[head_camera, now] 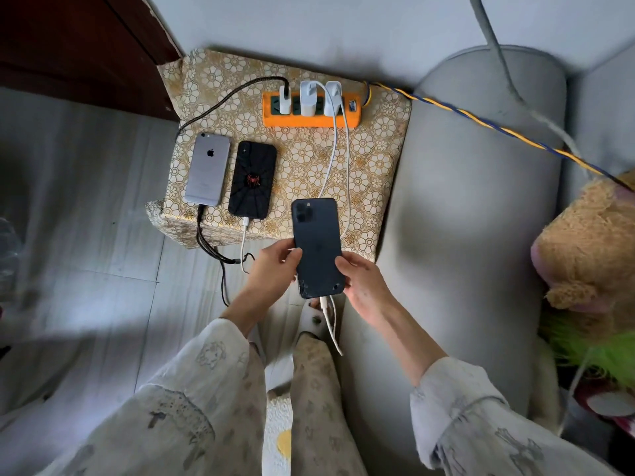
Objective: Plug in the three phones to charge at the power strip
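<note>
An orange power strip (275, 122) lies at the back of a small table (378, 159) covered in floral cloth, with three white chargers plugged in. A silver phone (208, 170) lies face down at the left, a black cable in its bottom. Beside it lies a black phone with a red spider (252, 180), a white cable in its bottom. A dark blue phone (318, 245) with a cracked lower corner is held over the table's front edge. My left hand (271, 269) grips its left side and my right hand (364, 280) its right side. A white cable (328, 314) is in its bottom port.
A grey sofa arm (474, 207) borders the table on the right. A twisted blue-yellow cord (481, 123) runs from the strip across the sofa. A tan plush toy (591, 242) sits at the far right. Tiled floor (86, 235) lies to the left, a dark wooden door at the back left.
</note>
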Action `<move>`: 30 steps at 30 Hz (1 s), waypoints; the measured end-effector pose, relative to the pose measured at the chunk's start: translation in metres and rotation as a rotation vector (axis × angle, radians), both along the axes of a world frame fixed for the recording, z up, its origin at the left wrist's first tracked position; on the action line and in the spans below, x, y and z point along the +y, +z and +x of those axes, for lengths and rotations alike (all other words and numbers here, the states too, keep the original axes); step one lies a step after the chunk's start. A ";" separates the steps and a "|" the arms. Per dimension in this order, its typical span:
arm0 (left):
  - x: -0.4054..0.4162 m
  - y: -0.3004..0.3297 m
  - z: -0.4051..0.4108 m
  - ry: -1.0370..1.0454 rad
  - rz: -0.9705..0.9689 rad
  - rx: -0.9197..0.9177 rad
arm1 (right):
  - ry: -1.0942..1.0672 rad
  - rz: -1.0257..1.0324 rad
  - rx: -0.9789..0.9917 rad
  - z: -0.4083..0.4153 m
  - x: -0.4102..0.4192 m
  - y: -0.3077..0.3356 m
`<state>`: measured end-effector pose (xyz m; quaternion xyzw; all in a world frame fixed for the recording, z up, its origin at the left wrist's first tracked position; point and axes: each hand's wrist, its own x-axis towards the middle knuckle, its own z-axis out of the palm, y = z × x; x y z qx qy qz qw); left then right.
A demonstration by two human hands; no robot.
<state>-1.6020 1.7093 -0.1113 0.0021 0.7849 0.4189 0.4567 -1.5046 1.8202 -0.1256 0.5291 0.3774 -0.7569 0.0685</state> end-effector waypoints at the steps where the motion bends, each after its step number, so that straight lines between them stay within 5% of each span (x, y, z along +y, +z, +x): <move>1: 0.000 -0.005 -0.001 -0.085 -0.060 0.043 | -0.035 0.038 -0.048 -0.004 0.001 -0.006; 6: -0.008 -0.027 -0.014 -0.280 -0.230 0.173 | -0.125 0.204 -0.238 -0.021 0.023 -0.036; 13: -0.019 -0.053 -0.057 -0.370 -0.377 0.297 | -0.164 0.328 -0.270 -0.020 0.046 -0.049; 20: -0.013 -0.080 -0.096 -0.749 -0.518 0.524 | -0.085 0.317 -0.208 -0.061 0.032 -0.067; 30: -0.014 -0.091 -0.108 -0.946 -0.568 0.532 | -0.076 0.435 -0.345 -0.085 0.050 -0.089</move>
